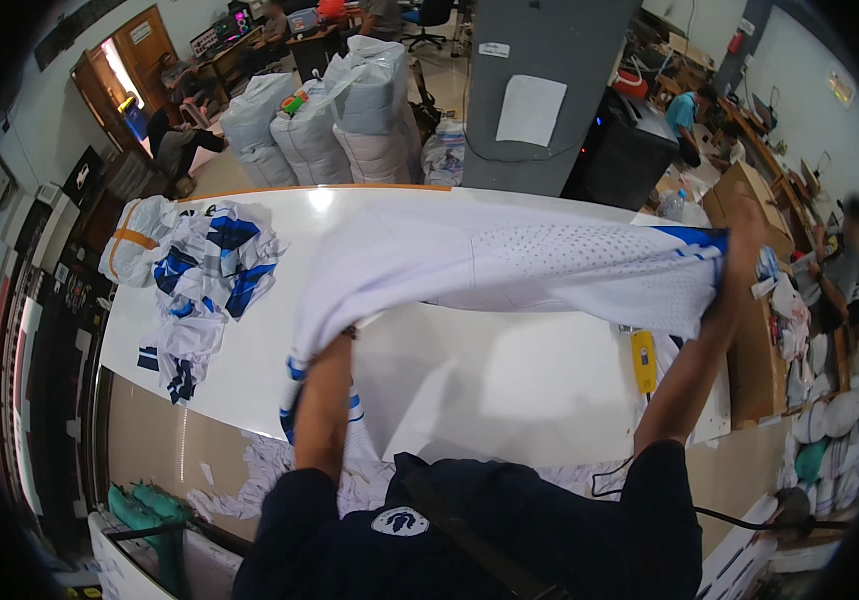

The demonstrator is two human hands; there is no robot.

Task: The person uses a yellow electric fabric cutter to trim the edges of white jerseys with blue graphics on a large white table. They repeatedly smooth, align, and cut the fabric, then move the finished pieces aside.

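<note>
Both my arms up over white table [470,390], stretching white shirt [510,265] with blue trim flat in air between them. My right hand [740,250] clamped on shirt's blue-edged end, far right. My left hand [335,335] buried under fabric at other end, fingers hidden; grip on shirt, cannot tell how closed. Heap of white-and-blue shirts [200,270] on table, left, well apart. Yellow tool [644,360] on table below right end of shirt. Stuffed sacks [330,115] beyond table's far edge.

The left hand [335,335] is buried under the white jersey [510,265], its grip unseen.
</note>
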